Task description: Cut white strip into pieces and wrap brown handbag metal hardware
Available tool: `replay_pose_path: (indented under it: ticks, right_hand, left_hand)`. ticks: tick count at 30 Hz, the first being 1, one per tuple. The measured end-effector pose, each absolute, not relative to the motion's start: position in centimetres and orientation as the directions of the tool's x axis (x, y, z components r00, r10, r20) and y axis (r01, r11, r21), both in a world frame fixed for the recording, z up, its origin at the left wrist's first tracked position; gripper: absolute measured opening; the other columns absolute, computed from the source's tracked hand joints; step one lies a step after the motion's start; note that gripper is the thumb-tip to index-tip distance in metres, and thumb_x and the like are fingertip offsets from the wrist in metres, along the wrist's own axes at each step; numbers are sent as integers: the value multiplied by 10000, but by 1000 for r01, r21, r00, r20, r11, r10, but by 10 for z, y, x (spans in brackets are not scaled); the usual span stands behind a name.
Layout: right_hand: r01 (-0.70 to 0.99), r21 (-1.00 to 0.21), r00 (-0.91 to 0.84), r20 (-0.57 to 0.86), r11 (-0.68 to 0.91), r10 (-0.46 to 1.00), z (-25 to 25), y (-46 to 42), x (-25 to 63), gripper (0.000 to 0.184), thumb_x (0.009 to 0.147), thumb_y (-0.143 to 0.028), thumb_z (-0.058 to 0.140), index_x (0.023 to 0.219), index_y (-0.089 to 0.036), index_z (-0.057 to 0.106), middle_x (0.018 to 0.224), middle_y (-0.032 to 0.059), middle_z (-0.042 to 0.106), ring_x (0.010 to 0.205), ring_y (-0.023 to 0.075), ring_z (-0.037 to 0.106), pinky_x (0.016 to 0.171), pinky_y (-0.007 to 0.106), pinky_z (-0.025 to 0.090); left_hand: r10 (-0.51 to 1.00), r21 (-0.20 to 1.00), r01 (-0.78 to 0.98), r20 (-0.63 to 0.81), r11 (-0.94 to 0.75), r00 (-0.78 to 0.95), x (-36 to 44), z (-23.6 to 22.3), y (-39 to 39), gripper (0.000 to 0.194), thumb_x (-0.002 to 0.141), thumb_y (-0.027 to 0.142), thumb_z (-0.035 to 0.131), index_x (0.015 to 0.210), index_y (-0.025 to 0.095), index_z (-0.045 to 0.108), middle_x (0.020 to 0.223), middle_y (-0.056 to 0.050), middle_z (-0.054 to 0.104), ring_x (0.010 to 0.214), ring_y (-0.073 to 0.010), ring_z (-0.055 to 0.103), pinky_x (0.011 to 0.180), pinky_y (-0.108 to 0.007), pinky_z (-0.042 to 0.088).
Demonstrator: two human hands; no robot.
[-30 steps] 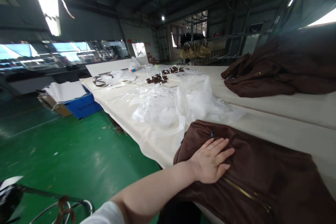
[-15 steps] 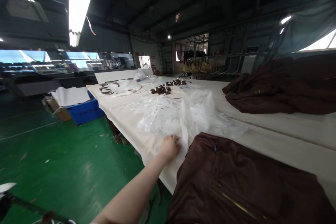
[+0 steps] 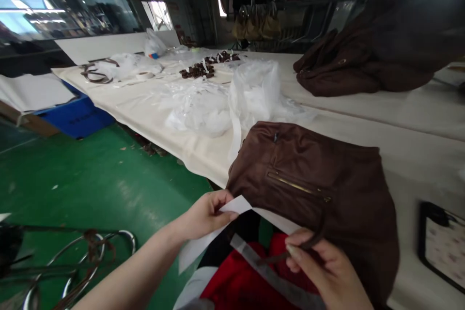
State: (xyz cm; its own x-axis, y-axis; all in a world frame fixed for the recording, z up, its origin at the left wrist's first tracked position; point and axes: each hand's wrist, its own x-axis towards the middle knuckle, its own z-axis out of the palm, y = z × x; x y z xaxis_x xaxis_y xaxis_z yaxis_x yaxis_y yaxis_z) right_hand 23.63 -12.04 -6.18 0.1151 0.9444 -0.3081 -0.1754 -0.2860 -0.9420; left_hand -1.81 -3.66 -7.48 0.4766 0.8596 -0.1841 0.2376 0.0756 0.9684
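Note:
My left hand (image 3: 206, 219) pinches a thin white strip (image 3: 240, 204) between thumb and fingers, above my lap. One end of the strip hangs below this hand, and the other part runs toward my right hand (image 3: 325, 264). Between the thumb and fingers of my right hand is a narrow dark brown strap (image 3: 315, 238). Whether the right fingers also grip the strip's far end, I cannot tell. Just beyond both hands, a brown leather bag (image 3: 298, 157) with a brass-coloured zipper lies flat at the table's edge.
Crumpled clear plastic bags (image 3: 207, 106) lie on the cream-covered table (image 3: 145, 111), with small brown pieces (image 3: 198, 71) behind. A brown heap of bags (image 3: 348, 68) rests at the back right. A phone (image 3: 445, 247) lies at right. A blue box (image 3: 78, 115) stands on the floor.
My left hand moved off the bag to the table beside the plastic, then back over my lap with the white strip. My right hand has come into view with the brown strap.

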Motion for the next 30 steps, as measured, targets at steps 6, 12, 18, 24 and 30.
replay_pose_path:
  ticks: [6, 12, 18, 24, 30]
  right_hand:
    - [-237, -940, 203, -294, -245, 934, -66, -126, 241, 297, 662, -421, 821, 831, -196, 727, 785, 49, 710, 618, 156, 643, 596, 261, 571]
    - [-257, -951, 265, -240, -172, 934, -72, -124, 247, 281, 666, -379, 829, 858, -200, 731, 767, 45, 724, 618, 161, 650, 588, 262, 572]
    - [-248, -958, 309, -219, -143, 926, -76, -119, 245, 279, 662, -374, 832, 863, -207, 736, 801, 39, 740, 621, 154, 660, 600, 256, 574]
    - [-160, -963, 313, -259, -218, 914, -75, -120, 237, 307, 671, -418, 814, 883, -210, 735, 717, 30, 726, 635, 171, 678, 597, 245, 587]
    - [-47, -963, 177, -270, -266, 946, -78, -116, 225, 290, 705, -450, 773, 858, -204, 747, 728, 36, 711, 603, 167, 652, 565, 247, 565]
  left_hand:
    - [836, 945, 316, -238, 81, 495, -11, -104, -64, 373, 753, 462, 729, 701, 120, 586, 615, 21, 535, 565, -75, 440, 511, -178, 340]
    - [766, 906, 368, -81, -211, 637, -12, -95, -65, 363, 869, 460, 607, 762, 121, 681, 677, -32, 628, 625, -103, 530, 585, -195, 393]
    - [734, 897, 355, -53, -262, 677, -12, -90, -64, 331, 879, 433, 604, 755, 134, 670, 665, -23, 615, 616, -100, 531, 580, -191, 380]
    - [732, 886, 383, -77, -261, 677, -10, -91, -66, 314, 879, 428, 605, 778, 140, 678, 681, -21, 622, 626, -101, 531, 592, -195, 375]
    - [705, 915, 329, -73, -234, 705, 8, -90, -65, 288, 839, 413, 658, 794, 129, 674, 708, -27, 634, 625, -100, 537, 589, -192, 381]
